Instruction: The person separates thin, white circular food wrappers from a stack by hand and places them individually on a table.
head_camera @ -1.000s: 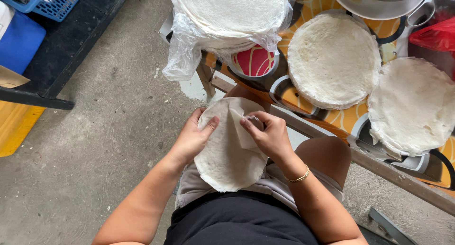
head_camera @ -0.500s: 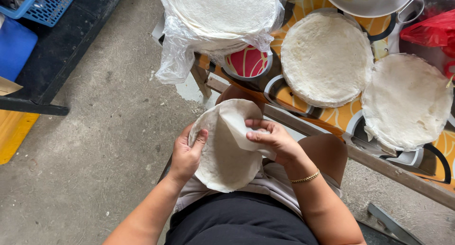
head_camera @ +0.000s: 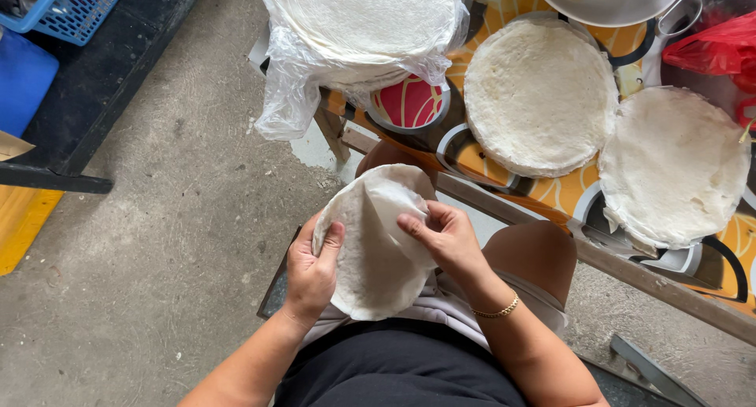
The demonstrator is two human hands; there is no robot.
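- Blue crate (head_camera: pixel 75 5), far left: stands on a dark platform beside the concrete floor (head_camera: pixel 157 241), well apart from the work.
- Left hand (head_camera: pixel 311 269): partly closed on the left rim of a thin white wrapper sheet (head_camera: pixel 370 265), thumb on its face and fingers behind; it steadies the round sheet over the lap.
- Wrapper sheet: held between both hands, near the tabletop's front edge, slightly cupped; its upper layer is lifted and folded forward at the top, which suggests two sheets are being parted, though the seam between layers is hard to make out.
- Right hand (head_camera: pixel 449 237): fingers curled lightly, fingertips pinching the lifted flap at upper right; a gold bracelet (head_camera: pixel 500 310) sits at the wrist.
- Technique note: peeling such a thin sheet probably goes best with a slow pull kept low along the surface, the left hand holding the lower layer flat so that neither layer tears.
- Bagged stack (head_camera: pixel 358 29): a pile of white rounds in clear plastic, on the tabletop (head_camera: pixel 543 190) above the hands.
- Red cup (head_camera: pixel 409 104): below the bagged stack, partly under it.
- Middle round stack (head_camera: pixel 539 92): uncovered, flat on the patterned orange tabletop.
- Right round (head_camera: pixel 673 167): a thinner, wrinkled sheet just beside the middle stack.
- Red bag (head_camera: pixel 717 48), far right: at the upper corner.
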